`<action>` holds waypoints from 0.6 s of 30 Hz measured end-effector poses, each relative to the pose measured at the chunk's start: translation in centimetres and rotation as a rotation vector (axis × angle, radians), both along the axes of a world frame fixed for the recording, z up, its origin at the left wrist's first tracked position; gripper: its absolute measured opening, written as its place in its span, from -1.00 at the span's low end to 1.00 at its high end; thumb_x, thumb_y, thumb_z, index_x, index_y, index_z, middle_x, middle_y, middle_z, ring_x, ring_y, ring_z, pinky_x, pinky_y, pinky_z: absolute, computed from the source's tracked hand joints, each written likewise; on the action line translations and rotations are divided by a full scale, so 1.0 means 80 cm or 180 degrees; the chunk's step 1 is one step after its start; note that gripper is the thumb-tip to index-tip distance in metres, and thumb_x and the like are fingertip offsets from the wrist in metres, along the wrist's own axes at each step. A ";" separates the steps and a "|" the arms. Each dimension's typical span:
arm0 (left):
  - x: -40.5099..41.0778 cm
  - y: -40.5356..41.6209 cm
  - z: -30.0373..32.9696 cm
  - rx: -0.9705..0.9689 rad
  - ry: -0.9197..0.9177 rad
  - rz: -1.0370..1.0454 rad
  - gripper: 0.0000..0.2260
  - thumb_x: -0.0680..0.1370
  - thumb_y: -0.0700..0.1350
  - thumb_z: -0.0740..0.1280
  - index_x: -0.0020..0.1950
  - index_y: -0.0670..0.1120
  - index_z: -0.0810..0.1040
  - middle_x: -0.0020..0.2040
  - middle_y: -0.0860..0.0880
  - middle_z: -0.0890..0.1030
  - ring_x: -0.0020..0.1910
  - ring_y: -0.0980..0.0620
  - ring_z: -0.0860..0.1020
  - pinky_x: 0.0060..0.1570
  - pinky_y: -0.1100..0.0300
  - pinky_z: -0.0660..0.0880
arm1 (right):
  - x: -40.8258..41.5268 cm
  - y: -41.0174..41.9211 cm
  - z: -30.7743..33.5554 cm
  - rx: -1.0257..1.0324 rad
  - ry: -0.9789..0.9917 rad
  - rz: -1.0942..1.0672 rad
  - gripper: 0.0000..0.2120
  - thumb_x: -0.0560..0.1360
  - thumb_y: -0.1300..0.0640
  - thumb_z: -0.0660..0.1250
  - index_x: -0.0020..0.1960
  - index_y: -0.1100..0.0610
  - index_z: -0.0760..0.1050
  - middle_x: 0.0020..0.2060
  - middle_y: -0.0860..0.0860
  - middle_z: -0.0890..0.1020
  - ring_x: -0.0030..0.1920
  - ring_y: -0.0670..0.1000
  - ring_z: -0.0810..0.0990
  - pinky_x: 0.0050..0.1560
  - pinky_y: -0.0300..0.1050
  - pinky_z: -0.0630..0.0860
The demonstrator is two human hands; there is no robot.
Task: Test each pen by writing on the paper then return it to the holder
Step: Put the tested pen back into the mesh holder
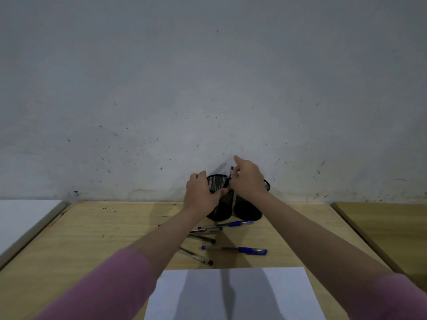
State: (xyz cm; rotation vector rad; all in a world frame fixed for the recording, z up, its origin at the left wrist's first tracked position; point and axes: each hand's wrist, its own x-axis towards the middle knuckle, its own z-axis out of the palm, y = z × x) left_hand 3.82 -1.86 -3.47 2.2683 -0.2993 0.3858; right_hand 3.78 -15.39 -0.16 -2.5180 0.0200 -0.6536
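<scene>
Two black mesh pen holders stand at the far edge of the wooden desk against the wall. My left hand [200, 194] grips the left holder [219, 210] round its rim. My right hand [248, 179] is over the right holder [248, 211] and pinches a dark pen [230, 175] that stands upright in the left holder; the index finger points up. Several pens lie on the desk in front of the holders, among them one with a blue cap [238, 224] and another blue one [245, 250]. A white sheet of paper [235, 294] lies nearest to me.
The wooden desk [92, 239] ends at a grey wall [208, 88]. A white surface [20, 218] adjoins it on the left, and another wooden table [392, 227] stands to the right across a narrow gap.
</scene>
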 end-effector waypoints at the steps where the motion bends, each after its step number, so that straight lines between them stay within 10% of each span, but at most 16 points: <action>1: -0.003 0.003 0.001 -0.0022 0.0010 -0.0030 -0.32 0.39 0.12 0.42 0.34 -0.22 0.28 0.26 -0.19 0.37 0.25 -0.15 0.36 0.17 0.04 0.40 | -0.005 0.000 0.001 -0.0004 -0.0062 -0.0052 -0.66 0.50 0.26 0.21 0.27 0.24 0.44 0.02 0.17 0.60 0.09 0.20 0.53 0.06 0.15 0.51; 7: -0.044 0.057 -0.006 0.0118 0.0120 -0.0081 -0.32 0.44 0.12 0.36 0.41 -0.19 0.22 0.34 -0.18 0.33 0.30 -0.15 0.36 0.28 -0.04 0.37 | -0.052 0.019 -0.012 -0.0047 -0.0399 0.0361 -0.83 0.45 0.20 0.31 -0.02 0.16 0.64 -0.14 0.09 0.69 -0.06 0.15 0.61 -0.05 0.08 0.58; 18: -0.159 0.208 -0.071 0.0844 0.0503 0.0026 -0.32 0.39 0.25 0.27 0.36 -0.15 0.33 0.35 -0.13 0.43 0.34 -0.13 0.34 0.33 0.00 0.30 | -0.137 0.102 -0.070 -0.0157 0.0779 0.0897 -0.89 0.40 0.16 0.37 -0.13 0.11 0.66 -0.17 0.01 0.70 -0.10 0.03 0.62 -0.07 -0.08 0.55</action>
